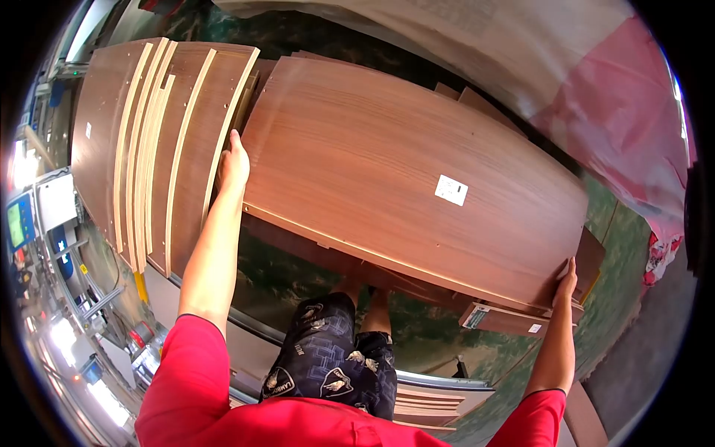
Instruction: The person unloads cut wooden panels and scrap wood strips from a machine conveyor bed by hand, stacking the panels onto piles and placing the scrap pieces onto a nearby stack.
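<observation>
A large brown wood-grain board (357,171) with a white label (451,190) on its face lies across the middle of the view. At its left end is my left hand (234,165), closed on the edge with the fingers partly hidden. My right hand (567,284) grips the near right corner, its fingers mostly out of sight behind the edge. Close beside my left hand stand more brown panels (195,127) with pale edges, overlapping one another.
Under the right part of the board lies a smaller labelled brown panel (506,320). A pale and pink sheet (611,104) covers something at the back right. Machinery with a small screen (20,223) stands at the left. Pale-edged boards (428,406) are stacked behind my legs.
</observation>
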`<state>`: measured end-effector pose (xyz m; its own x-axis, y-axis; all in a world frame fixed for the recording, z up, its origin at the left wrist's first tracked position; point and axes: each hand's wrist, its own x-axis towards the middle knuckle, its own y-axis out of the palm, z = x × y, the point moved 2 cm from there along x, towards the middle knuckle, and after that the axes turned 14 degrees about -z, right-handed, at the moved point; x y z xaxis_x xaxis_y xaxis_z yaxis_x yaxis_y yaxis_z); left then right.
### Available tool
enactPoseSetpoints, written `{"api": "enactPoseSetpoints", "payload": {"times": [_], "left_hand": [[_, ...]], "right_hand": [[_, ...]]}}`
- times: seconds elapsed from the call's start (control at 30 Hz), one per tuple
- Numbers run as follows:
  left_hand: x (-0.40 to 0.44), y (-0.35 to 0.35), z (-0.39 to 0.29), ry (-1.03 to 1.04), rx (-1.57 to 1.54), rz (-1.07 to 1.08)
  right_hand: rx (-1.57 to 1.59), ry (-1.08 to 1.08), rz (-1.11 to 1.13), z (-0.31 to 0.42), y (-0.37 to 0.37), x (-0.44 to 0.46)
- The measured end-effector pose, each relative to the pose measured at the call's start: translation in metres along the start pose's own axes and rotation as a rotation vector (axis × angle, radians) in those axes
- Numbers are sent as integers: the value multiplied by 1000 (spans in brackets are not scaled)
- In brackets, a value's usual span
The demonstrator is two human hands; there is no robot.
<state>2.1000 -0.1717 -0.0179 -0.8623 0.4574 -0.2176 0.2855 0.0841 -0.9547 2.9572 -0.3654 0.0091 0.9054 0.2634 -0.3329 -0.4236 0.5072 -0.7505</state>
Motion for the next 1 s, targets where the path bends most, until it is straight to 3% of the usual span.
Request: {"api": "enactPoseSetpoints", "payload": {"times": [0.1,0.2,0.23,0.27,0.3,0.33,0.37,0.4,0.43,0.47,0.5,0.6,0.67,0.73,0.8,0.93,1.0], "left_hand": [[1,-3,-4,21,45,-29],[2,-6,-10,37,47,-21],[-1,-8,-12,166,58,32],[-9,-14,-12,292,66,84],[-37,-25,-13,396,153,-7],[-68,-33,-2,650,168,-165],[-110,-47,8,876,155,-118],[-142,-48,32,1019,-2,99],[-178,-55,47,946,-33,346],[-205,-53,67,846,-127,442],[-222,-44,91,769,-183,436],[-238,17,148,108,-313,477],[-252,14,142,-343,-504,707],[-263,21,137,-226,-539,767],[-277,25,146,-5,-468,858],[-309,8,218,45,-347,1192],[-317,-21,278,514,-72,1256]], "right_hand": [[22,-53,-14,-1,9,-4],[-91,-89,185,3,6,3],[-270,-233,259,2,4,11],[-485,-427,97,-3,-9,13],[-695,-618,-72,17,-21,-23],[-905,-807,-248,43,-31,-65],[-797,-813,-215,53,-49,-94],[-697,-812,-183,59,-69,-127],[-615,-673,-64,75,-75,-177],[-506,-482,116,45,-88,-186],[-616,-597,163,22,-93,-214],[-685,-373,440,-67,-92,-289],[-605,-142,622,-117,-87,-348],[-491,14,773,-165,-79,-399],[-521,-15,870,-151,-74,-442],[-280,239,867,-181,-89,-466],[-165,421,807,-196,-109,-458]]}}
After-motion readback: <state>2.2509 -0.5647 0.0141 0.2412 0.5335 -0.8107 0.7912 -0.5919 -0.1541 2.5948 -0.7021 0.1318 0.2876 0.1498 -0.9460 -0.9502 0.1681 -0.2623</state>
